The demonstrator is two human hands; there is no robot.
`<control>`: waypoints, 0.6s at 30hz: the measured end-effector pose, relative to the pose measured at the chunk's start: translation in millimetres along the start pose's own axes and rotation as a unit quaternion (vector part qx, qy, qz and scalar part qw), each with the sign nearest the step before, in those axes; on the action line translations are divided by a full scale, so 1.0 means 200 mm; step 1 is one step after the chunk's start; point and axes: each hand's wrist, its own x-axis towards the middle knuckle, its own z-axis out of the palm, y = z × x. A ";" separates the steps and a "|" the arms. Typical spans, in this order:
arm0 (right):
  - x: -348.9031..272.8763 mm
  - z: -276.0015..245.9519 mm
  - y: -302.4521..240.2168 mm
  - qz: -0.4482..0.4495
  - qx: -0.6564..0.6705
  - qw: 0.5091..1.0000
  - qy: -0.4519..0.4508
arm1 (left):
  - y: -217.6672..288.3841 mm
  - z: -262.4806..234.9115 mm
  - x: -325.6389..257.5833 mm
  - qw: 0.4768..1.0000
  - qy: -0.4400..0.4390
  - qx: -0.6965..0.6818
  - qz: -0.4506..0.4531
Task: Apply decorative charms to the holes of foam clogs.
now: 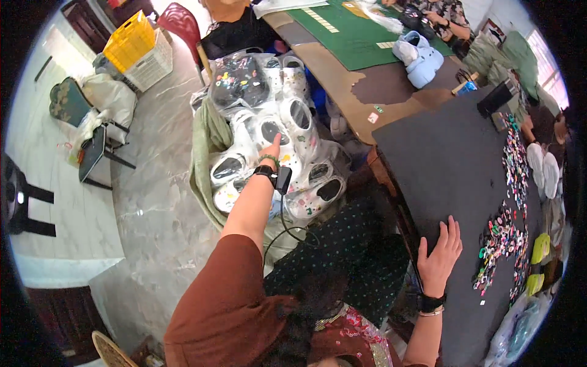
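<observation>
My left hand [269, 150] reaches down onto a pile of white clogs [299, 114] wrapped in clear plastic and dotted with colourful charms. Its thumb stretches along one bagged clog near the pile's middle; the other fingers are mostly hidden, so I cannot make out a grip. The pile fills an open olive-green sack [200, 160], with a bag of black clogs [239, 82] at its far end. To the right, my right hand [440, 254] rests on the dark tabletop [422, 165], fingers extended and holding nothing. Many small colourful charms [502, 244] lie scattered beyond it.
A pale blue pair of clogs [420, 60] stands on the farther brown table beside a green mat [348, 37], where another person's hands [437, 18] work. Yellow and white crates [137, 52], a chair [101, 150] and a red chair back [179, 24] stand left.
</observation>
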 end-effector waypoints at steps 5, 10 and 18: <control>0.01 -0.01 -0.04 -0.031 0.039 0.999 0.015 | -0.01 -0.19 0.23 0.982 0.143 0.104 -0.065; -0.05 -0.01 0.05 0.023 -0.014 1.000 0.001 | 0.08 0.17 -0.22 0.800 0.017 0.572 0.183; 0.02 -0.02 -0.03 -0.032 0.059 0.996 0.055 | -0.23 -0.56 -0.07 0.931 0.098 0.240 0.256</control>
